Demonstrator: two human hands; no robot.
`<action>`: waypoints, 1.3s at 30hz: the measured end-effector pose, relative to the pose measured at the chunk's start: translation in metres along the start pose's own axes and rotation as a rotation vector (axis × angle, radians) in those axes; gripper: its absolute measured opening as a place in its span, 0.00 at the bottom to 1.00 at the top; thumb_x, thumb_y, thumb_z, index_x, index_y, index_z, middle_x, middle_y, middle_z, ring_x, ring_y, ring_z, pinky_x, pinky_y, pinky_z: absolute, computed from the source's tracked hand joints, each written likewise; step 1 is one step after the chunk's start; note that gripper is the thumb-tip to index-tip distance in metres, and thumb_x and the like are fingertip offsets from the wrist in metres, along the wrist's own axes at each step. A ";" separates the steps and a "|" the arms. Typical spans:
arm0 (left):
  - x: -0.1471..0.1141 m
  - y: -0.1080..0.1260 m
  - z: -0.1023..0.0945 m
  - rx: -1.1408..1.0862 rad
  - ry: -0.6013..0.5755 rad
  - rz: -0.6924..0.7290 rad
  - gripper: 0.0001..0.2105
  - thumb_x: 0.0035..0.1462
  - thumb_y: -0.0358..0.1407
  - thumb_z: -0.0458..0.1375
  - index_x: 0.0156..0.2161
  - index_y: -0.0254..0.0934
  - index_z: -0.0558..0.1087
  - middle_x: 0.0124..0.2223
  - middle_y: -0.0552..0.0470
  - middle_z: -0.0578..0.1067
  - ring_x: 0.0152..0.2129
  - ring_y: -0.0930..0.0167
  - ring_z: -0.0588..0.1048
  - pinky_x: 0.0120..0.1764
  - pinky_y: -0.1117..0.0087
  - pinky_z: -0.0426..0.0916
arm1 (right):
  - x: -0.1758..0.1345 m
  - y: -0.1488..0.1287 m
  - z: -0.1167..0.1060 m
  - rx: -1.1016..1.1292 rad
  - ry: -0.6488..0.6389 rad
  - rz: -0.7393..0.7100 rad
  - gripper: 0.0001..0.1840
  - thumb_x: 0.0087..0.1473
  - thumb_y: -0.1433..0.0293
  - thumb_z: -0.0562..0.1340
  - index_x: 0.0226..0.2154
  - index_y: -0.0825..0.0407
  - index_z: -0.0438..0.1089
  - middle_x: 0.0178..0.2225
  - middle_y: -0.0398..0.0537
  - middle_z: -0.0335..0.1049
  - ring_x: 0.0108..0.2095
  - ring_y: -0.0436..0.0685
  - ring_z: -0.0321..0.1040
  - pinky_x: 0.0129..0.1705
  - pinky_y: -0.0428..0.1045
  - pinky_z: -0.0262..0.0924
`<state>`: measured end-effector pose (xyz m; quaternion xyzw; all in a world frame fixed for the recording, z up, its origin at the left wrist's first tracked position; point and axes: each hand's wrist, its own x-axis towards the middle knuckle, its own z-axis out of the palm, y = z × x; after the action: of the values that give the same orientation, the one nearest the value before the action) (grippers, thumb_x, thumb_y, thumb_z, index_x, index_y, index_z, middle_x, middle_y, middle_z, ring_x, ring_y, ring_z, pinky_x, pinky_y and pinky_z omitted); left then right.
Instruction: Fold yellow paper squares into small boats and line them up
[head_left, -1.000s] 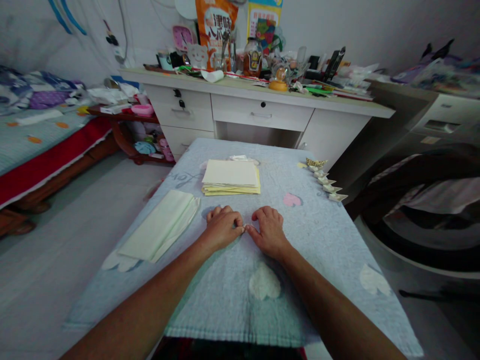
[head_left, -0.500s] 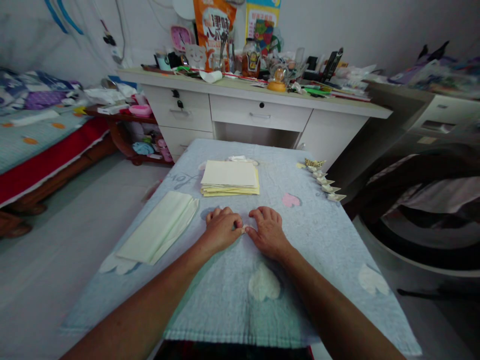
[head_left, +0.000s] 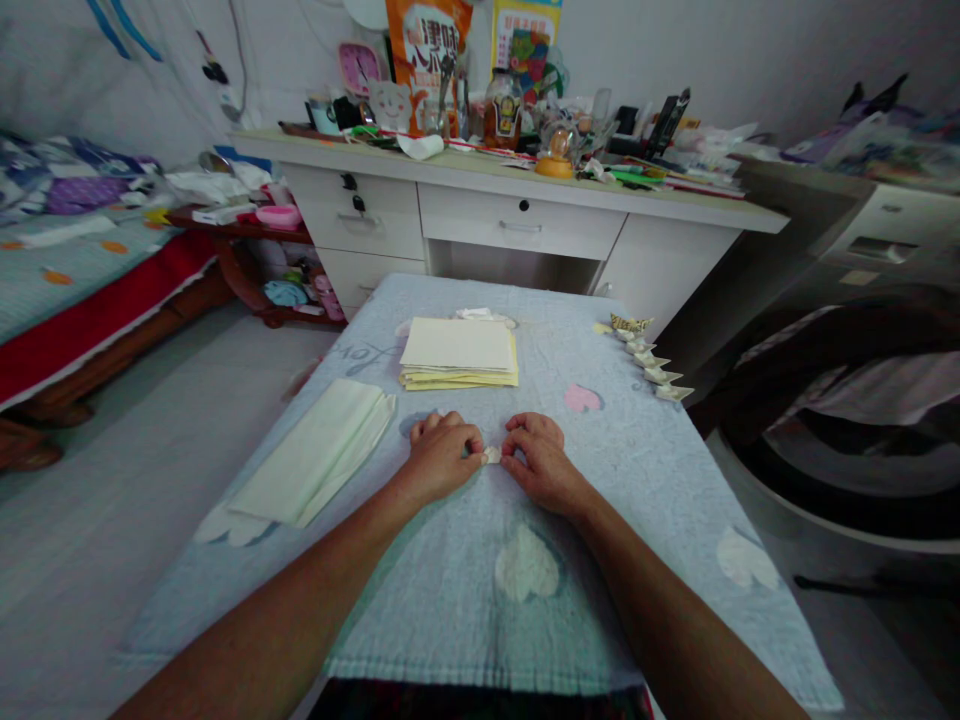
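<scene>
Between my two hands, over the cloth-covered table (head_left: 442,600), is a small folded piece of pale paper (head_left: 492,455). My left hand (head_left: 446,452) pinches its left end between thumb and forefinger. At its right end, my right hand (head_left: 541,458) has thumb and forefinger closed on the edge, the other fingers curled. Much of the paper is hidden by the fingertips. Beyond my hands lies a stack of cream and yellow paper sheets (head_left: 457,345). A folded pale green sheet (head_left: 311,455) rests to the left of my left hand.
A row of small folded paper boats (head_left: 660,376) stands along the table's right edge, a patterned one (head_left: 630,324) at its far end. Behind is a white desk (head_left: 517,215) crowded with items. A washing machine (head_left: 862,260) stands at right, a bed (head_left: 90,270) at left.
My right thumb and forefinger have drawn together at the paper's right end, and more of the paper shows between my hands. My left hand has hardly moved.
</scene>
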<state>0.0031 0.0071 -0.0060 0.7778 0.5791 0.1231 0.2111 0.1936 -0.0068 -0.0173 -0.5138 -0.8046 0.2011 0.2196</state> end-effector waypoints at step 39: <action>0.001 0.007 0.008 0.053 0.065 -0.021 0.12 0.52 0.47 0.57 0.27 0.41 0.73 0.36 0.50 0.70 0.41 0.60 0.64 0.44 0.57 0.53 | 0.009 -0.009 0.004 -0.164 0.004 0.157 0.06 0.52 0.68 0.60 0.36 0.50 0.68 0.46 0.51 0.61 0.49 0.62 0.54 0.52 0.59 0.47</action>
<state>0.0128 0.0053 -0.0099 0.7726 0.5968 0.1310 0.1729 0.1815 -0.0020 -0.0147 -0.5917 -0.7753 0.1500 0.1621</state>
